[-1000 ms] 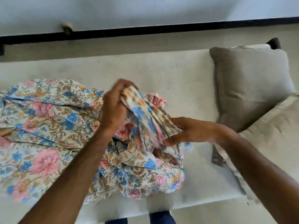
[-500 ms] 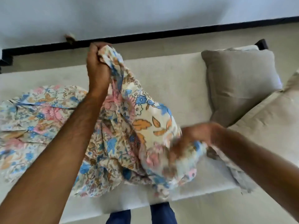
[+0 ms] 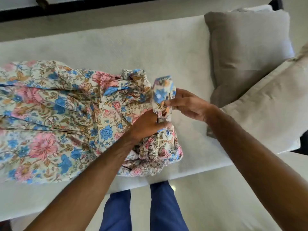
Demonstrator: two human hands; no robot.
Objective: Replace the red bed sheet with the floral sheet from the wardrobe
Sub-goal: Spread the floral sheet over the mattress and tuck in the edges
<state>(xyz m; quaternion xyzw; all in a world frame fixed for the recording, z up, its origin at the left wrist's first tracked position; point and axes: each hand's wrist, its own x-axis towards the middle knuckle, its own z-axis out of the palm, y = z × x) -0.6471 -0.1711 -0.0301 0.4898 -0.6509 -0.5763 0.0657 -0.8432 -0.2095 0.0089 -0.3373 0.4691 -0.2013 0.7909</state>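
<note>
My left hand [image 3: 146,125] and right hand [image 3: 186,104] both grip a bunched edge of the floral sheet [image 3: 66,117], which lies crumpled on the mattress [image 3: 150,47] toward nine o'clock; I judge I'm hunting a corner.

I stand at the near side of a bare white mattress [image 3: 150,50] that runs left to right across my view. At its right end a grey pillow [image 3: 246,52] lies on it, and a cream pillow [image 3: 273,105] sits nearer me, overlapping the grey one's near edge. Beyond the mattress a strip of pale floor [image 3: 100,25] meets a black skirting board [image 3: 83,9] under a white wall. The pale, glossy floor also shows under my blue trouser legs [image 3: 166,210].
</note>
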